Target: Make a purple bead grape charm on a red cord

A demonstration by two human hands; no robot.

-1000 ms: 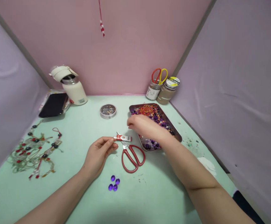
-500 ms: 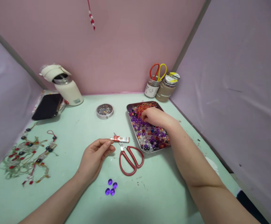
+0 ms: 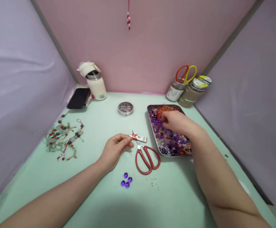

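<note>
Observed: left hand [image 3: 115, 151] grip pinched on small tube [image 3: 139, 137]; right hand [image 3: 176, 122] in bead tray [image 3: 151, 123], grip unreadable, possibly closed. Risk: wrist knocks rim, beads [image 3: 170, 142] spill.

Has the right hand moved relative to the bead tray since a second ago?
Yes. The right hand went from the left rim of the bead tray inward toward its far end, fingertips now by the orange cords.

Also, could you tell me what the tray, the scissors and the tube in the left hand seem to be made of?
Tray: metal, probably steel, with a shiny grey rim. Scissors: dull grey metal blades, glossy red handles, likely plastic or a coating. Tube, pinched in the left hand: printed red and white; soft metal or plastic, too small to tell.
</note>
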